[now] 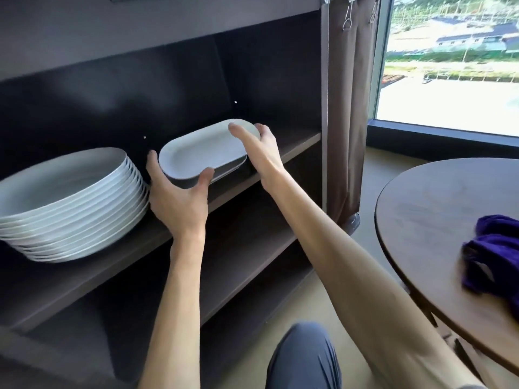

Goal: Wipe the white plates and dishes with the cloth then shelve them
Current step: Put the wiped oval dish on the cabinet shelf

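Both hands, L (179,200) & R (262,153), grip oval dish (202,150) (on shelf (295,147)).

Glazed white china against matt dark wood

The stack of plates (67,203) and the oval dish (202,148) look like smooth, glossy white ceramic. The shelf (244,181) is matt dark brown board with a faint wood grain. The round table (438,209) has a smooth wood-look top with a dull sheen. The purple cloth (494,254) looks soft and fuzzy. The curtain (348,122) is matt brown fabric, hung from shiny metal clips (348,15).
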{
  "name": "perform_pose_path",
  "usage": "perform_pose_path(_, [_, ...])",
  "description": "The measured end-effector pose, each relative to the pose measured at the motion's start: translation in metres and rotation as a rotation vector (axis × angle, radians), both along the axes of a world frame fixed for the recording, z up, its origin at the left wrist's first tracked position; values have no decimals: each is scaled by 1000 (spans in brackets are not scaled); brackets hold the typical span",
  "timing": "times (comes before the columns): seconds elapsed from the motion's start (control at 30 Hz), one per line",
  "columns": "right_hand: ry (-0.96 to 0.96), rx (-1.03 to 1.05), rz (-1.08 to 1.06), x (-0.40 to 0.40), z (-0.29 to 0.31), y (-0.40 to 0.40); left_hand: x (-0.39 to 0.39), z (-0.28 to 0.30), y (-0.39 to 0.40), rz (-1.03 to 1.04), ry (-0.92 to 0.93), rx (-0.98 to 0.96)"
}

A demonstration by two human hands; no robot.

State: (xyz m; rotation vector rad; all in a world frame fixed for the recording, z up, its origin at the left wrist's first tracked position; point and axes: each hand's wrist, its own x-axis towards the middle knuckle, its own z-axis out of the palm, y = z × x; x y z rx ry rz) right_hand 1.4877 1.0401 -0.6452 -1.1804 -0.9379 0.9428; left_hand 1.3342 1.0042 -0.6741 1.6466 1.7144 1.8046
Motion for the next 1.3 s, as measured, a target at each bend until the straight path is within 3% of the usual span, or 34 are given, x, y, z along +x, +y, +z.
perform_pose_path(0.27, [-272, -81, 67, -11, -3, 24, -5, 9, 4, 195, 220, -115])
perform_pose_path(0.37, [-460, -132, 59, -10, -3, 29, -6, 13, 6, 222, 261, -126])
perform_pose_path(0.53, [-614, -157, 29, -5, -8, 36, -2, 6, 6, 198, 253, -149])
perform_pose_path(0.8, [-657, -122, -81, -4, -10, 34, 7, 8, 13, 106, 282, -212])
perform_pose_path(0.97, [-874, -104, -156, -13, -14, 34, 1, 6, 16, 62, 250, -303])
perform_pose_path(1.17, [-891, -51, -294, -24, -25, 36, 2, 9, 7, 55, 288, -346])
perform_pose_path(1.3, [-666, 60, -276, -14, -28, 24, 15, 2, -6, 95, 372, -244])
